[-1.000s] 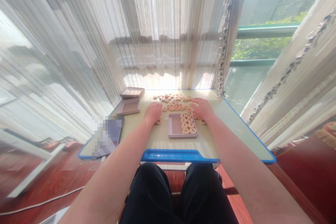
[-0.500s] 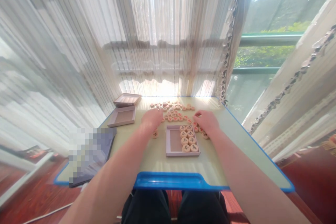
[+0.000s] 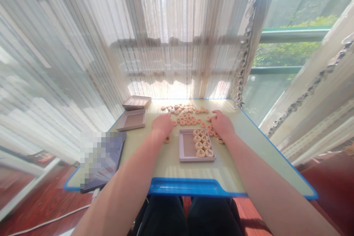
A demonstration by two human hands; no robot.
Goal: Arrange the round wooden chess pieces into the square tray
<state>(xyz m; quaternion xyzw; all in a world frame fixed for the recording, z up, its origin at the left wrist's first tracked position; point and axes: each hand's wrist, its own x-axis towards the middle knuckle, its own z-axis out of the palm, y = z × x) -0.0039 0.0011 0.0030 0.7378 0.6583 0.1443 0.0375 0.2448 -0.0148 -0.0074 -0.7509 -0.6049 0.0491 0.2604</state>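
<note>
A small open box (image 3: 184, 147) lies on the table (image 3: 249, 143) in front of me, with several round wooden chess pieces (image 3: 203, 143) stacked in its right half. More loose chess pieces (image 3: 186, 115) are scattered beyond it. My left hand (image 3: 163, 124) rests curled, knuckles up, at the box's far left corner, next to a single piece (image 3: 167, 139). My right hand (image 3: 222, 125) is curled over pieces at the box's far right corner; whether its fingers hold one is hidden.
Two shallow box halves (image 3: 132, 119) lie at the table's far left. A dark tablet-like thing (image 3: 106, 155) lies near the left edge. Sheer curtains (image 3: 155, 33) hang right behind the table. A blue lip (image 3: 182, 187) runs along the near edge.
My right hand has closed from flat and spread to curled, and has drawn back to the box's far right corner. My left hand has barely shifted. The camera has moved slightly.
</note>
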